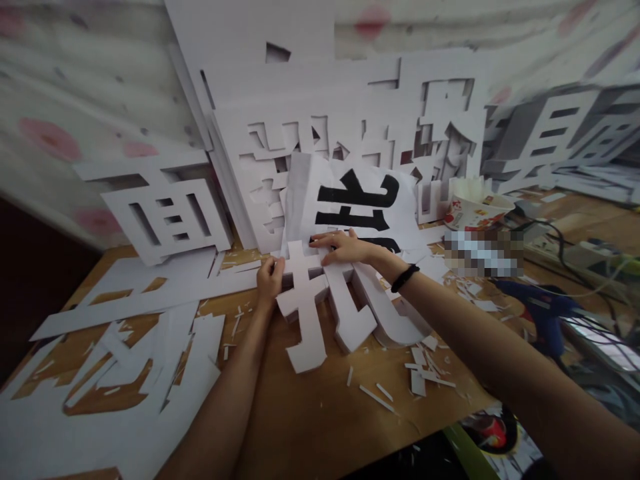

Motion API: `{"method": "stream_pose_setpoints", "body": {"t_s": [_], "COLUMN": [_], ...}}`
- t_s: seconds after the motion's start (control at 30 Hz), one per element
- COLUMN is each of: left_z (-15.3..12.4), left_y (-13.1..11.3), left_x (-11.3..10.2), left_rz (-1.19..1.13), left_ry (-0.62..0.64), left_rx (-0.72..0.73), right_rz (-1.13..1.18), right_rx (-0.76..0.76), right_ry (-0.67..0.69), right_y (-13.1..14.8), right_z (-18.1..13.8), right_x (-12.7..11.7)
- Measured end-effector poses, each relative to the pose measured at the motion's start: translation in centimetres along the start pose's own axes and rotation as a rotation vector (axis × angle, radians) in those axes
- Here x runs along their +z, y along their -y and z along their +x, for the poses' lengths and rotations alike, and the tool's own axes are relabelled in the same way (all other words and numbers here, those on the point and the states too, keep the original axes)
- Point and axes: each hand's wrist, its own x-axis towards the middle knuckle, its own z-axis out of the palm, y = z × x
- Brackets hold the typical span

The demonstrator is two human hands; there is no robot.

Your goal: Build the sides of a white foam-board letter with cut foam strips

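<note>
white block character [306,297] lies on the wooden table [300,423] among white scraps [376,398], flowered cloth [125,80] behind — left hand [271,281] curled at its left edge, grip unclear; right hand [345,247] loosely spread over its top end.

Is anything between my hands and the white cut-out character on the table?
Nothing visible: your left hand is at the left edge of the white character, your right hand over its upper part.
</note>
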Motion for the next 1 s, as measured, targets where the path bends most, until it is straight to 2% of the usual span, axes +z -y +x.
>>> {"method": "stream_pose_setpoints", "body": {"t_s": [0.63, 1.0], "left_z": [-0.1, -0.1], "left_y": [-0.1, 0.0], "left_x": [0.0, 0.0], "left_rz": [-0.028, -0.053], "left_ry": [0.007, 0.006], "left_rx": [-0.01, -0.008], "right_rz": [-0.016, -0.041], "right_rx": [-0.006, 0.038], "right_ry": [0.008, -0.007], "right_y": [-0.3, 1.0], "right_z": [0.0, -0.3], "right_x": [0.0, 0.1]}}
